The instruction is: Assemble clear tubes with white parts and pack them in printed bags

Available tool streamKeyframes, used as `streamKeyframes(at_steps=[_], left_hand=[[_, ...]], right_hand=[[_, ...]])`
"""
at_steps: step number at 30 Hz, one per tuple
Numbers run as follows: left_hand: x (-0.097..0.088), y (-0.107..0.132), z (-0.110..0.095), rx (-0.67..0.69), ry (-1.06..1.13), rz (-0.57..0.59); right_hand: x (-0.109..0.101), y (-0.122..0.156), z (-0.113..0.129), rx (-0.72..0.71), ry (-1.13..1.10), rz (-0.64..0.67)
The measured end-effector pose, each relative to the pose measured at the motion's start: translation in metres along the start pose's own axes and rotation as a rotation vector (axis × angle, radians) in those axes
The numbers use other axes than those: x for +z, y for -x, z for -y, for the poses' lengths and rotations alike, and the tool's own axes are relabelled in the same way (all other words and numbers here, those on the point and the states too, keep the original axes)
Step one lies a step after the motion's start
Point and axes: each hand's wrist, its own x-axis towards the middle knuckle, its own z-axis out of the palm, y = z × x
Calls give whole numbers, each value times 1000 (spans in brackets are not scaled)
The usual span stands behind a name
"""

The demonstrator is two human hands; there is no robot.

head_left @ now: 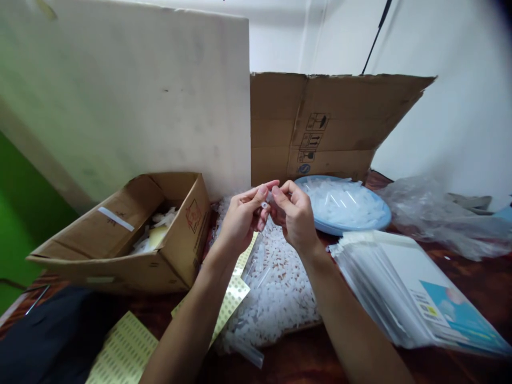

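Observation:
My two hands meet above a heap of small white plastic pieces (pixel 276 277). Between the thumb and fingers of my left hand (pixel 242 218) is a small white plastic cap (pixel 264 205), its round end facing me. The fingers of my right hand (pixel 298 213) are pinched together just beside it, close to my left fingertips. Something pale and translucent shows between the hands, too small to make out. Sheets of yellow stickers (pixel 232 301) lie under my left forearm, and a clear plastic tube (pixel 250 352) rests at the heap's near edge.
An open cardboard box (pixel 180 256) with white and yellow contents stands left. Behind on the right sits a blue basin (pixel 340 229) of clear plastic pieces. Printed packaging bags (pixel 384 288) are stacked at right, near crumpled plastic film (pixel 436 213). A cardboard sheet (pixel 276 122) stands behind.

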Motion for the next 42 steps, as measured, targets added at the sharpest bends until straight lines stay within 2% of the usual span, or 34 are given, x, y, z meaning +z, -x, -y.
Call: streamKeyframes(at_steps=[6,13,17,24,35,39,42], left_hand=[[-2,-2,8,-34,-29,18],[-5,-2,6,-65,-33,62],[-4,-3,11,-58,-42,29],[-3,-7,25,-35,-74,38],[0,-10,37,-56,-131,3],[-7,-15,38,-58,-182,45],[-23,-19,35,-88,-402,64]], right_hand=[[-1,2,0,61,92,-65],[-3,-1,-1,86,104,-65],[-5,-1,-5,42,126,-90],[-15,-5,-13,-49,285,-125],[-23,-9,-18,-46,330,-136],[-31,-12,-23,12,331,-113],[-42,-16,-33,99,472,-30]])
